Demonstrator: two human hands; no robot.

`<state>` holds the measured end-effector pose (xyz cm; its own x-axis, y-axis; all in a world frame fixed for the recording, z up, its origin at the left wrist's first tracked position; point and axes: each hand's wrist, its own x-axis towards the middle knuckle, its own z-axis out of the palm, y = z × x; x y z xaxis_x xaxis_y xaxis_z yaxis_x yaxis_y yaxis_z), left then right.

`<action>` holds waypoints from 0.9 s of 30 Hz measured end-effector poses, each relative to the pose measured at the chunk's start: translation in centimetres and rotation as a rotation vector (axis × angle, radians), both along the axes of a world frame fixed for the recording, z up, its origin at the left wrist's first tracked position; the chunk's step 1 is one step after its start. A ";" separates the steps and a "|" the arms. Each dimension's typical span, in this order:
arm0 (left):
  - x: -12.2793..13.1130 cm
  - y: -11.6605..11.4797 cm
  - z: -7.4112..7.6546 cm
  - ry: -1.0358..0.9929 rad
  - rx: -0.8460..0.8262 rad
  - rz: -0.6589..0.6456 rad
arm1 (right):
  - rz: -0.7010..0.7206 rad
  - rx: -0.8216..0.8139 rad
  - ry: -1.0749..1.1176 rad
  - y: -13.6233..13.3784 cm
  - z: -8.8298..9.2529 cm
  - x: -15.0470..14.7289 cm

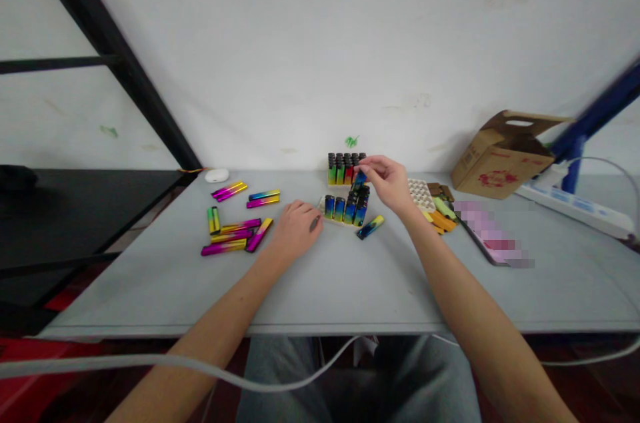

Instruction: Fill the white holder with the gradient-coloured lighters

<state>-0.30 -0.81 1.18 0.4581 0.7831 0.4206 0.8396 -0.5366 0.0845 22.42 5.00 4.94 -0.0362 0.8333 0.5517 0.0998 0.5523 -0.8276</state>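
My right hand (389, 183) pinches a blue lighter (359, 180) by its top, just above a small tray (332, 219) where several blue-green lighters (345, 207) stand upright. My left hand (296, 228) lies on the grey table (325, 283) to the left of that tray, fingers curled with a small dark thing at the fingertips. One lighter (371, 226) lies flat in front of the tray. A second group of upright lighters (344, 168) stands behind, near the wall.
Several pink and yellow lighters (235, 231) lie scattered at the left. A white earbud case (217, 175) sits at the back left. An empty white holder tray (420, 193), orange and green pieces (440, 215), a cardboard box (503, 156) and a power strip (575, 204) are at the right.
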 end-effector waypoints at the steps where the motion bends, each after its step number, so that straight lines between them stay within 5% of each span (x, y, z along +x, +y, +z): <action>1: 0.1 -0.1 0.0 0.002 0.005 0.000 | 0.017 0.012 -0.036 -0.2 0.0 -0.1; 20: 0.3 -0.5 0.1 -0.041 0.018 -0.014 | -0.015 0.255 -0.549 -0.9 -0.6 0.5; 27: 0.3 -0.5 0.1 -0.045 0.004 -0.007 | 0.124 0.138 -0.569 -0.9 -0.5 0.9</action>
